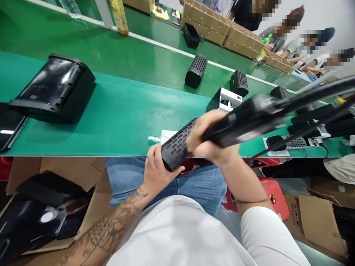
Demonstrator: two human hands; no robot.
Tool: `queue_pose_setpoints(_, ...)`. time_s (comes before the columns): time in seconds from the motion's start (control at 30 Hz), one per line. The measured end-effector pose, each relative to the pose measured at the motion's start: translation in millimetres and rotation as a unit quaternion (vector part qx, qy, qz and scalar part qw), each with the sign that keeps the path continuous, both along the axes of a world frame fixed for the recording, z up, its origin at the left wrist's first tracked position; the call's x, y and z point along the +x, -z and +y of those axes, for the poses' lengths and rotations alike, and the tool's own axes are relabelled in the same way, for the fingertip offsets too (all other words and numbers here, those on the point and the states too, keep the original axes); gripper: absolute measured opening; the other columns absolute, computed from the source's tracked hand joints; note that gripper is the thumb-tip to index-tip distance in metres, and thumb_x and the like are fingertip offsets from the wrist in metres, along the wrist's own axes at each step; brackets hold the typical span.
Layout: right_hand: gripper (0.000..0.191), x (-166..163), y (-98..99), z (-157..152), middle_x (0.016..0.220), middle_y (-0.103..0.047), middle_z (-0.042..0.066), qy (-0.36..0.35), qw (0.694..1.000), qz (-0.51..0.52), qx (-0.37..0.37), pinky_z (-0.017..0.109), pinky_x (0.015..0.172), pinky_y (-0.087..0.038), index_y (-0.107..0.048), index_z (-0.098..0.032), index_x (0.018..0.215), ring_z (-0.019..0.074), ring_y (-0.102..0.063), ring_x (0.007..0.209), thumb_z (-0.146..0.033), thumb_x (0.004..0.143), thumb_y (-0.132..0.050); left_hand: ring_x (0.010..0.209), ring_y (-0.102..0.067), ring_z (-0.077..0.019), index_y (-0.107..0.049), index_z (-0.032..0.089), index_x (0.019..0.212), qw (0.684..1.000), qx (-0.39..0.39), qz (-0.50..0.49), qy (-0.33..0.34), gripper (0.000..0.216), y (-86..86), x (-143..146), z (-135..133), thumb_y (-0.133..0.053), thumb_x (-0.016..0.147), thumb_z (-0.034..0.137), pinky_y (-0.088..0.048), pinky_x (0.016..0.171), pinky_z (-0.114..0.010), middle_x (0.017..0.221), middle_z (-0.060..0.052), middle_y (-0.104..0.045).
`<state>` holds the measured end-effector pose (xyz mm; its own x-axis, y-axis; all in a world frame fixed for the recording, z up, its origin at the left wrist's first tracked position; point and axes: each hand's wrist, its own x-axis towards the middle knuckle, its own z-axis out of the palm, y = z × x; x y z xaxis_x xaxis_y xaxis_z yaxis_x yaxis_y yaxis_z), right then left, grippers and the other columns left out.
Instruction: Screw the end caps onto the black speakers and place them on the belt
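My left hand point(158, 168) is wrapped round the lower end of a black perforated housing point(177, 146), which it holds tilted at the table's front edge. My right hand point(199, 133) grips a black electric screwdriver point(241, 123) with a cable running up to the right. The tool is blurred by motion and points down to the left. My right fingers lie over the housing's upper end, so the tool's tip is hidden. Behind the housing is a white paper point(168, 135) on the green mat. Just past my right hand stands a black box with a light panel point(229, 99).
A large glossy black casing point(58, 88) and a dark flat device point(11, 125) are at left. Several perforated housings point(196, 70) stand farther back. Hanging cables point(313, 96) cross the right side. Cardboard boxes point(205, 18) and other people line the far side.
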<state>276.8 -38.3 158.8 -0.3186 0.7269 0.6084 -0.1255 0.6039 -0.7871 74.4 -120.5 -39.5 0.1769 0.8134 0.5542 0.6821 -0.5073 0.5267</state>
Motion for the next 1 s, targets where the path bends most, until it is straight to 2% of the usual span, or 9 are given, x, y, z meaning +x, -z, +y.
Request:
queue_pose_setpoints(0.1, 0.041, 58, -18.0, 19, 0.068, -0.066, -0.011, 0.219, 0.972, 0.071, 0.057, 0.031, 0.051, -0.059, -0.078, -0.03, 0.109, 0.0131, -0.062, 0.047, -0.058, 0.099, -0.106, 0.139, -0.081, -0.051, -0.036, 0.014, 0.193, 0.998, 0.058, 0.02, -0.016, 0.11, 0.1, 6, -43, -0.079, 0.114, 0.078, -0.075, 0.108, -0.065, 0.172, -0.039, -0.059)
queue_pose_setpoints(0.2, 0.047, 114, -10.4, 49, 0.067, -0.064, -0.01, 0.387, 0.917, 0.033, 0.092, 0.029, 0.054, -0.057, -0.075, -0.026, 0.098, 0.0131, -0.068, 0.052, -0.065, 0.101, -0.102, 0.116, -0.087, -0.0329, -0.045, 0.018, 0.191, 0.991, 0.043, -0.023, 0.125, 0.077, -14.7, -1, -49, -0.069, 0.12, 0.038, -0.079, 0.093, -0.045, 0.166, -0.031, -0.068)
queue_pose_setpoints(0.27, 0.054, 141, 8.5, 68, 0.066, -0.062, -0.01, 0.425, 0.901, 0.014, 0.083, 0.029, 0.054, -0.056, -0.071, -0.027, 0.094, 0.0133, -0.066, 0.051, -0.073, 0.1, -0.1, 0.121, -0.087, -0.0288, -0.052, 0.022, 0.187, 0.974, 0.066, -0.022, 0.214, 0.078, -35.9, -8, -26, -0.067, 0.111, 0.013, -0.078, 0.103, -0.041, 0.162, -0.025, -0.075)
queue_pose_setpoints(0.37, 0.062, 164, 41.8, 84, 0.062, -0.057, -0.013, 0.431, 0.9, 0.032, 0.063, 0.032, 0.051, -0.056, -0.066, -0.03, 0.096, 0.0143, -0.06, 0.045, -0.084, 0.095, -0.097, 0.165, -0.072, -0.0412, -0.063, 0.032, 0.18, 0.943, 0.117, 0.138, 0.279, 0.09, -79.7, -12, 36, -0.075, 0.097, 0.001, -0.058, 0.144, -0.065, 0.177, -0.019, -0.072)
queue_pose_setpoints(0.43, 0.063, 170, 56.8, 86, 0.062, -0.055, -0.014, 0.42, 0.905, 0.048, 0.055, 0.033, 0.05, -0.057, -0.065, -0.032, 0.099, 0.0153, -0.058, 0.044, -0.086, 0.093, -0.097, 0.181, -0.056, -0.048, -0.063, 0.03, 0.182, 0.905, 0.088, 0.261, 0.325, 0.098, -107.4, -6, 81, -0.082, 0.09, 0.004, -0.041, 0.154, -0.075, 0.188, -0.017, -0.065)
queue_pose_setpoints(0.57, 0.06, 168, 56.4, 71, 0.063, -0.058, -0.012, 0.405, 0.912, 0.053, 0.033, 0.035, 0.049, -0.057, -0.066, -0.031, 0.099, 0.016, -0.059, 0.044, -0.079, 0.094, -0.101, 0.155, -0.073, -0.0474, -0.073, 0.014, 0.17, 0.847, 0.017, 0.369, 0.383, 0.088, -136.8, 12, 135, -0.098, 0.086, 0.027, -0.043, 0.15, -0.072, 0.165, -0.024, -0.078)
queue_pose_setpoints(0.7, 0.054, 155, 28.7, 40, 0.062, -0.059, -0.013, 0.378, 0.918, 0.109, 0.049, 0.033, 0.05, -0.063, -0.068, -0.03, 0.101, 0.0151, -0.061, 0.044, -0.07, 0.097, -0.103, 0.129, -0.076, -0.0489, -0.077, 0.006, 0.16, 0.879, 0.002, 0.384, 0.282, 0.088, -133.5, 20, 130, -0.102, 0.088, 0.048, -0.06, 0.128, -0.066, 0.14, -0.029, -0.079)
queue_pose_setpoints(0.83, 0.045, 133, 1.9, 5, 0.063, -0.061, -0.013, 0.322, 0.93, 0.147, 0.099, 0.027, 0.046, -0.062, -0.07, -0.03, 0.102, 0.0125, -0.058, 0.04, -0.06, 0.101, -0.104, 0.122, -0.074, -0.0514, -0.074, 0.003, 0.162, 0.929, -0.036, 0.336, 0.15, 0.087, -119.3, 21, 107, -0.1, 0.094, 0.052, -0.065, 0.114, -0.068, 0.131, -0.031, -0.076)
queue_pose_setpoints(1.0, 0.037, 112, -8.0, -21, 0.06, -0.063, -0.013, 0.215, 0.962, 0.132, 0.103, 0.025, 0.041, -0.06, -0.073, -0.031, 0.097, 0.0101, -0.048, 0.032, -0.053, 0.104, -0.102, 0.147, -0.071, -0.0572, -0.074, 0.009, 0.161, 0.963, -0.028, 0.228, 0.14, 0.082, -110.9, 28, 94, -0.1, 0.097, 0.054, -0.053, 0.136, -0.082, 0.152, -0.033, -0.073)
